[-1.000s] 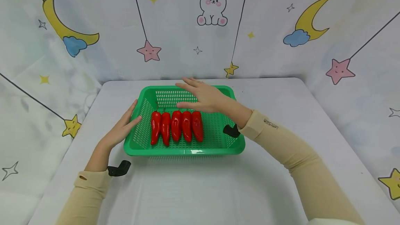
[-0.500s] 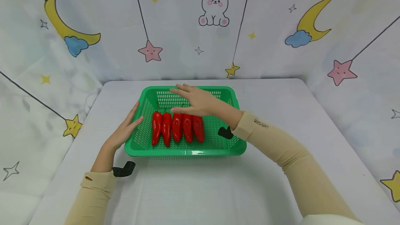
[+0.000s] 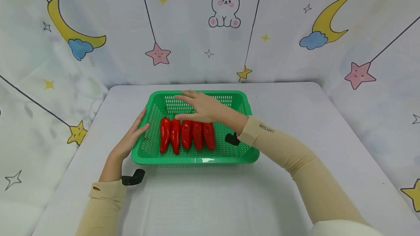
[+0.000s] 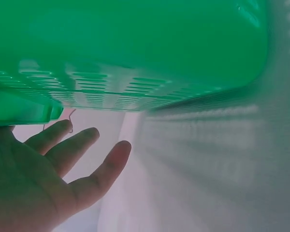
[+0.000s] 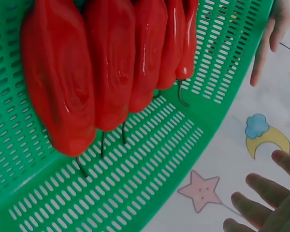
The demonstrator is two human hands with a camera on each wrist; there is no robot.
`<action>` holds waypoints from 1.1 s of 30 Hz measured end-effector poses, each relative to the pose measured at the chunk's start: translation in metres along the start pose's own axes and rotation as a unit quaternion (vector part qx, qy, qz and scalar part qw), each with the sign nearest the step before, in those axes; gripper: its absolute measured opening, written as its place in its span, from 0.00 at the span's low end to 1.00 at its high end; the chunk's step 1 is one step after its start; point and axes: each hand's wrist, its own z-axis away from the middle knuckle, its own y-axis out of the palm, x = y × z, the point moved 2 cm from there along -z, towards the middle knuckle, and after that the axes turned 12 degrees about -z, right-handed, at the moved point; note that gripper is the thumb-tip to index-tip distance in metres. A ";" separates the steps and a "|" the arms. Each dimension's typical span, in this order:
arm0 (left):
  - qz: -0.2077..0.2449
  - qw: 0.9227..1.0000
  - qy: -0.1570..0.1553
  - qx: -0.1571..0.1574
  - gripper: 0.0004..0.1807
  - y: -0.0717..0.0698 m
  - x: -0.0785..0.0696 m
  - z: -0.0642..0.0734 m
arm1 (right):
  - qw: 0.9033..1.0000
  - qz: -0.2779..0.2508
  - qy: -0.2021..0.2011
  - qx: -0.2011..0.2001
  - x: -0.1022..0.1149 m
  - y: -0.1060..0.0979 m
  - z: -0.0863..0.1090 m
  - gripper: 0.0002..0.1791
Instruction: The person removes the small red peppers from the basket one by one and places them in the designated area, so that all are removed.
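A green slotted plastic basket (image 3: 197, 160) stands on the table, and several red chili peppers (image 3: 175, 139) lie in it side by side in a row, stems toward its far side. At the basket's left end is my left hand (image 3: 128, 141), thumb over the rim and fingers straight along the outside. In the left wrist view, the spread fingers of that hand (image 4: 34, 179) show below the basket's wall. My right hand (image 3: 205, 109) hovers over the peppers with fingers extended, holding nothing and hiding some pepper tops. The right wrist view shows its fingertips (image 5: 251, 198) apart from the peppers (image 5: 63, 82).
The basket is on a white-covered table (image 3: 210, 196). Behind it hangs a white cloth backdrop (image 3: 190, 17) printed with moons, stars and a rabbit. A black wrist device (image 3: 133, 177) sits on the left wrist, another (image 3: 232, 139) on the right.
My right hand has moved left and slightly nearer me above the peppers. The left forearm has shifted a little to the right, while its hand stays at the basket's left end.
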 end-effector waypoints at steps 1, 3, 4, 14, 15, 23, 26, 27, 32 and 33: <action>0.002 1.000 0.000 -0.001 0.34 0.000 0.000 0.000 | 1.000 -0.001 0.001 0.000 -0.001 0.001 -0.001 0.42; 0.008 1.000 0.000 -0.002 0.34 0.001 -0.001 0.000 | 1.000 -0.004 0.002 0.001 -0.001 0.003 -0.004 0.42; 0.013 1.000 -0.001 -0.003 0.34 0.001 -0.001 -0.001 | 1.000 -0.005 0.002 0.002 -0.002 0.005 -0.006 0.42; 0.043 0.999 -0.006 0.003 0.35 0.003 0.002 -0.002 | 1.000 -0.009 -0.010 0.023 0.000 0.022 -0.021 0.41; 0.046 0.999 -0.005 0.004 0.35 0.003 0.002 -0.002 | 1.000 -0.004 -0.010 0.024 0.000 0.023 -0.023 0.41; 0.074 0.997 -0.009 0.009 0.35 0.005 0.002 -0.001 | 0.999 0.026 -0.015 0.041 0.003 0.036 -0.028 0.42; 0.086 0.996 -0.008 0.006 0.36 0.006 0.002 -0.001 | 0.998 0.030 -0.018 0.047 0.006 0.041 -0.029 0.42; 0.090 0.996 -0.007 0.005 0.36 0.006 0.003 -0.001 | 0.998 0.031 -0.020 0.051 0.006 0.043 -0.030 0.42; 0.110 0.994 0.000 0.004 0.36 0.008 0.004 -0.002 | 0.997 0.032 -0.020 0.061 0.005 0.052 -0.035 0.42; 0.114 0.993 0.000 0.005 0.36 0.008 0.004 -0.002 | 0.997 0.032 -0.021 0.061 0.005 0.054 -0.036 0.42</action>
